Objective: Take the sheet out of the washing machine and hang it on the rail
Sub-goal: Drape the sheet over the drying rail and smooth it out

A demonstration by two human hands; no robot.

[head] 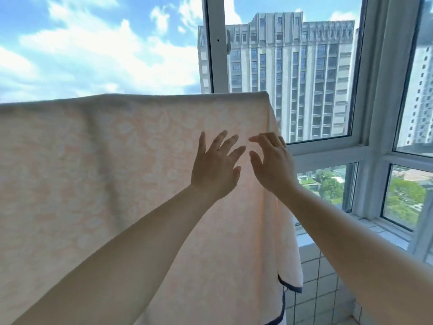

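two bare forearms lead up to two bare hands, the left hand [214, 166] and the right hand [273, 164]. no sleeve, glove, ring, watch or band shows on either; the nails look short.

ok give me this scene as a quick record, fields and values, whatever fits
sheet: peach, pale pattern, dark trim at the lower corner, draped over a rail hidden under its top fold
left hand: open, fingers spread, in front of the sheet
right hand: open, fingers loosely bent, by the sheet's right edge
contact: cannot tell
window: white frame, behind the sheet
task state: sheet hung
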